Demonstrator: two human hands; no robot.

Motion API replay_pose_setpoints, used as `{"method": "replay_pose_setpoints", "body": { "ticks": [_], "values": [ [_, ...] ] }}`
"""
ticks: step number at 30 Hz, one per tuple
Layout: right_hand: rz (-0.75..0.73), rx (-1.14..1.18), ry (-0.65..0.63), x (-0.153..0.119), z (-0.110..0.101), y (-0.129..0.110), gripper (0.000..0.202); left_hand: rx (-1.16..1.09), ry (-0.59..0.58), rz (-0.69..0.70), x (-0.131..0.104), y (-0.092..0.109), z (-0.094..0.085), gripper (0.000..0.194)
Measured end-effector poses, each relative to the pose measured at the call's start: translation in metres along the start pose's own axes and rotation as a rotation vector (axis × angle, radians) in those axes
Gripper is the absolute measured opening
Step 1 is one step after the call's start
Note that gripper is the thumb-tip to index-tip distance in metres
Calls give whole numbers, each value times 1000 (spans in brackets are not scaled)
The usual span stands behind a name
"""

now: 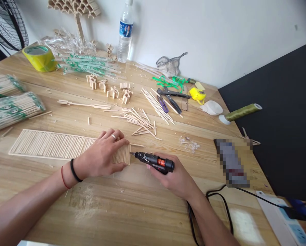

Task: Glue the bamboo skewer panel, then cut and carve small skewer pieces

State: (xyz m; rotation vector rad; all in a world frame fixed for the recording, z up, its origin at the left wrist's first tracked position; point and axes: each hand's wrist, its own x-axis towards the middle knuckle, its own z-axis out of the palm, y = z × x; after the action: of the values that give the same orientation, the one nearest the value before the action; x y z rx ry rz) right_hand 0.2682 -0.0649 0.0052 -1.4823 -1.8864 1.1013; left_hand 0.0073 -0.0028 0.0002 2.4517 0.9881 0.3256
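A long flat panel of wooden sticks (52,145) lies on the table, its short sticks side by side between two long edge sticks. My left hand (104,152) grips it near the right end, thumb at the near edge and fingers at the far edge, covering part of the panel. In my right hand (173,179) is a black hot glue gun (155,161) with an orange part in its body. Its nozzle points left and is at the panel's right end; whether it touches cannot be made out. Beyond my hands lies a loose pile of cut sticks (137,119).
Behind are small stick pieces (113,92), pliers (172,102), purple snips (163,103) and a yellow tape measure (197,95). A water bottle (125,37) stands by the wall. Bagged sticks (14,109) lie left. A black cable (228,215) runs right, near a power strip (283,218).
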Motion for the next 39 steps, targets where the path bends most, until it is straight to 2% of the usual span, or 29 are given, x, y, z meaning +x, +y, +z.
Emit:
{"method": "replay_pose_setpoints", "body": {
  "ticks": [14,27,39],
  "values": [
    [9,11,32,0,3,0,14,28,27,34,-1,-4,3,50],
    [-22,53,36,2,-1,2,29,62,19,23,0,-5,4,51],
    [5,127,49,2,-2,3,24,75,25,18,-1,-6,5,48]
  ]
}}
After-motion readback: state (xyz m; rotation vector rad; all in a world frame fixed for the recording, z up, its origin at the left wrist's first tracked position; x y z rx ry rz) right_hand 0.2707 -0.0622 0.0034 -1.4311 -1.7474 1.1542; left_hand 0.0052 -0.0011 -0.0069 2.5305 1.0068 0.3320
